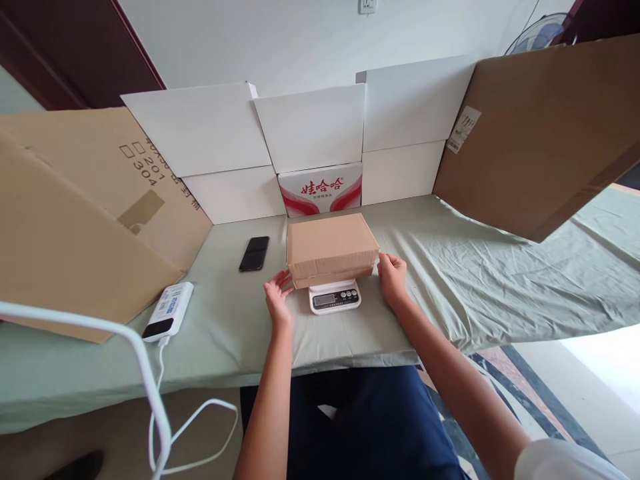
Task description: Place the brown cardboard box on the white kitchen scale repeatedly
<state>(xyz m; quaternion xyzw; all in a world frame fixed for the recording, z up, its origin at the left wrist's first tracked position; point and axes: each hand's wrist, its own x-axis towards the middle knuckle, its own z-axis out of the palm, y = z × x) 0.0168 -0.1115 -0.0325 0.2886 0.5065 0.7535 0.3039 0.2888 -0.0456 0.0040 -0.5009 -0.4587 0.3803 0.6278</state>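
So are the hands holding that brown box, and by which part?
Neither hand grips anything. The brown box rests on the scale; the left hand and right hand sit open at its near corners, fingertips about touching.

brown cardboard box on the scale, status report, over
Left hand open at box's left corner. Right hand open at right corner. Brown cardboard box sits on white digital scale. Black phone lies apart.

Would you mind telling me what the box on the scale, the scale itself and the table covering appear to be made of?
The box looks like plain brown corrugated cardboard, matte, with a folded seam along its front. The kitchen scale seems to be white moulded plastic, smooth and slightly glossy, with a grey display. The table covering looks like thin pale green woven fabric: it wrinkles and drapes over the edge. Left hand and right hand flank the box.
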